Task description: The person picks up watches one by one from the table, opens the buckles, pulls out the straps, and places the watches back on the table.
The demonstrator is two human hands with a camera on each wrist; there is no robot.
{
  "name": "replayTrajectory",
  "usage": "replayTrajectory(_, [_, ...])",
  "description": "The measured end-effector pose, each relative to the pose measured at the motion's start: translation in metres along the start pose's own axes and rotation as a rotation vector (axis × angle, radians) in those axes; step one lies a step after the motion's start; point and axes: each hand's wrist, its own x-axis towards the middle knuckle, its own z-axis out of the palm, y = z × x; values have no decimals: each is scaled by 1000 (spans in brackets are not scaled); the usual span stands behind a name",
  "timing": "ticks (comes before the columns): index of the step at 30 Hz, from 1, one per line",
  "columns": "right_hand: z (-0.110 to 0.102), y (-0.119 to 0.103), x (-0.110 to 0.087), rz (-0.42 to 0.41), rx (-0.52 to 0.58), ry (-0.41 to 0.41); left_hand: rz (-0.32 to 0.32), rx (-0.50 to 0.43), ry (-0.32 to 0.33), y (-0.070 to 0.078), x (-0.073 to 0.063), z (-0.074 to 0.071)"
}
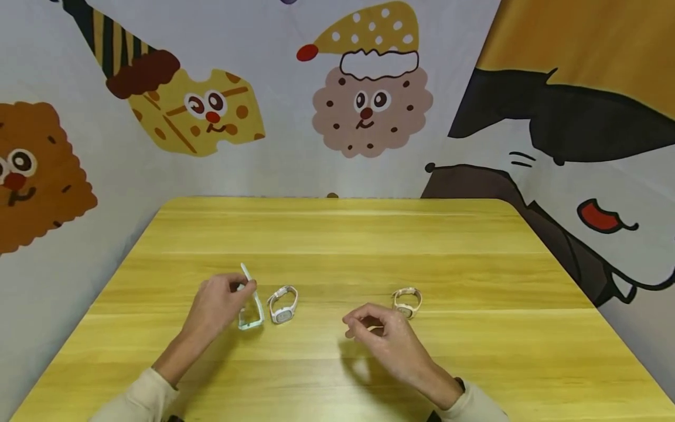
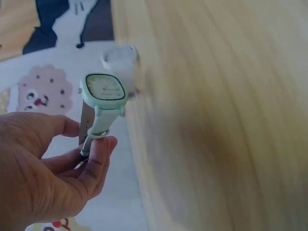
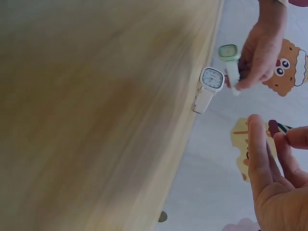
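Note:
A mint-green wristwatch (image 2: pixel 103 89) with a squarish dial hangs from my left hand (image 1: pixel 218 302), which pinches its strap between thumb and fingers. In the head view the watch is over the table's left part. Just right of it a white wristwatch (image 1: pixel 283 315) stands on its side, its strap looped. My right hand (image 1: pixel 387 340) hovers above the table with fingers loosely bent and nothing in them. Beyond that hand stands another pale wristwatch (image 1: pixel 406 310) with a looped strap; its lower edge is close behind the knuckles.
The light wooden table (image 1: pixel 337 234) reaches back to a white cloth backdrop (image 1: pixel 285 170) printed with cartoon biscuits. Cloth also hangs along the left and right sides.

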Motion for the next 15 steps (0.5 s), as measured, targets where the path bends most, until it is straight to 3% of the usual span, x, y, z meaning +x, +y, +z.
replayTrajectory(9, [0,-2,-3,44,52,-37,-45,94,-32,-22,13,2])
replayTrajectory(15, [-1,-3,-3,32,46,-39,-30,136,-51,-27,16,3])
